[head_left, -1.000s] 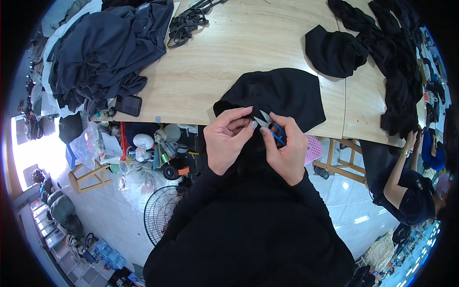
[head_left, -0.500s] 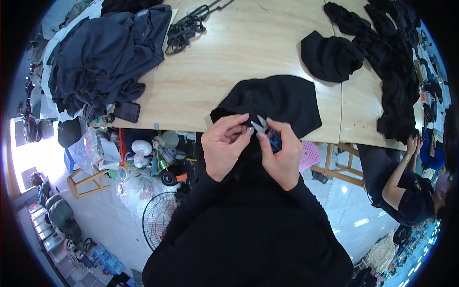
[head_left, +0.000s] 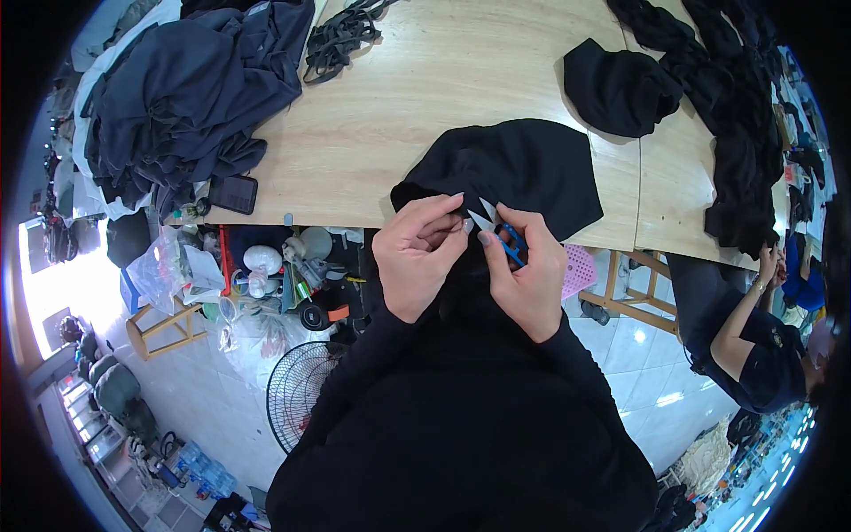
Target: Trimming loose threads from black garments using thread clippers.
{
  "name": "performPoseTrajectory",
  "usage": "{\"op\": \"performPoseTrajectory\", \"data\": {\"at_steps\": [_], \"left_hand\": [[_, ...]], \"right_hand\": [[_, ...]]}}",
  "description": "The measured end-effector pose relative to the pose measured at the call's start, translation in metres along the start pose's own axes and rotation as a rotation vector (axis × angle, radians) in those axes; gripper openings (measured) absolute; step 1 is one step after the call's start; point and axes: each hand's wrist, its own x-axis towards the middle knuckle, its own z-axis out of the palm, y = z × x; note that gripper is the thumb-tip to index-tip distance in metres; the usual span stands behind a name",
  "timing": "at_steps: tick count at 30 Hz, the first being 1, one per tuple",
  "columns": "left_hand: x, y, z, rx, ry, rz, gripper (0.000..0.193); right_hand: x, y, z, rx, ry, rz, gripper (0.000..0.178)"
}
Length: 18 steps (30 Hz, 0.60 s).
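Observation:
A piece of black cloth [head_left: 523,164] lies on the near edge of the wooden table and hangs down between my arms. My left hand [head_left: 421,257] pinches the cloth's edge between thumb and fingertips. In my right hand [head_left: 532,275] are small thread snips [head_left: 511,246] with blue handles. Their two pointed silver blades are spread apart, and the tips lie close beside my left fingertips. Whether a thread runs between the blades is too small to tell.
A heap of dark cloth [head_left: 195,97] and a phone [head_left: 234,193] lie at the table's left. Black straps [head_left: 341,40] sit at the back. Another black piece [head_left: 620,87] and a long cloth pile [head_left: 745,151] are on the right, near a person [head_left: 753,355]. A fan [head_left: 301,390] stands below left.
The whole view has shifted slightly, so the table and its cloths sit higher. Both hands keep nearly the same pose, with the snips beside the left fingertips.

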Motion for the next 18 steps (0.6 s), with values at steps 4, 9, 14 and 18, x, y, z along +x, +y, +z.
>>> {"op": "performPoseTrajectory", "data": {"at_steps": [4, 9, 14, 18], "left_hand": [[0.000, 0.001, 0.001, 0.053, 0.004, 0.065, 0.038], [0.000, 0.002, 0.002, 0.115, 0.013, 0.092, 0.038], [-0.001, 0.000, 0.002, 0.056, 0.022, 0.063, 0.039], [-0.001, -0.002, 0.001, -0.038, 0.038, -0.041, 0.040]], "right_hand": [[-0.001, 0.000, -0.001, -0.003, -0.013, 0.000, 0.028], [0.000, 0.001, 0.001, 0.009, -0.024, 0.012, 0.027], [0.000, 0.001, 0.009, 0.006, 0.057, -0.027, 0.028], [-0.002, 0.006, 0.016, 0.012, 0.082, -0.038, 0.028]]}}
